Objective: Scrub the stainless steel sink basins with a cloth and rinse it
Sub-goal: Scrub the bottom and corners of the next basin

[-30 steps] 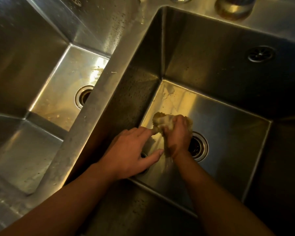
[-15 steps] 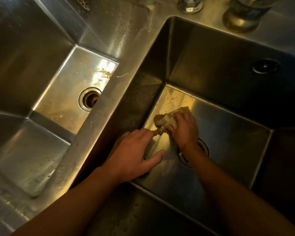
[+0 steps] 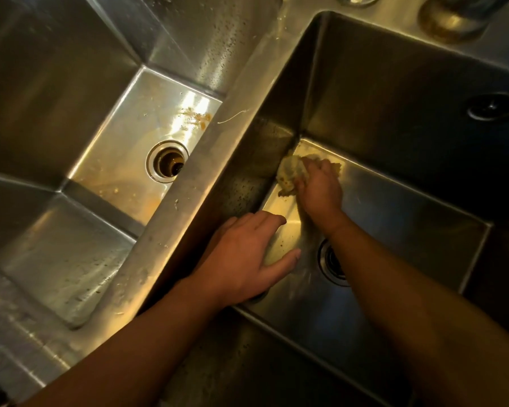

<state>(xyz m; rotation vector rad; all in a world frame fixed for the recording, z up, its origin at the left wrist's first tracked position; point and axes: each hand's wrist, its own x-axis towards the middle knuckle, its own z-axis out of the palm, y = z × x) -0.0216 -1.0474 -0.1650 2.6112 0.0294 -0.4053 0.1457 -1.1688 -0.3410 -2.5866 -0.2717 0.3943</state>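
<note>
Right hand (image 3: 321, 189) grips cloth (image 3: 290, 174), fingers curled over it; cloth wadded, pressed into far left corner of right basin (image 3: 394, 215) floor, against the wall of the divider (image 3: 218, 160). Left hand (image 3: 247, 259) released, fingers straight and thumb spread, over near left edge of same floor; contact with steel cannot be told. Right drain (image 3: 332, 262) partly under right forearm. Left basin (image 3: 115, 136): left drain (image 3: 168, 161) uncovered; orange-brown stains (image 3: 197, 117) at far right corner of its floor.
</note>
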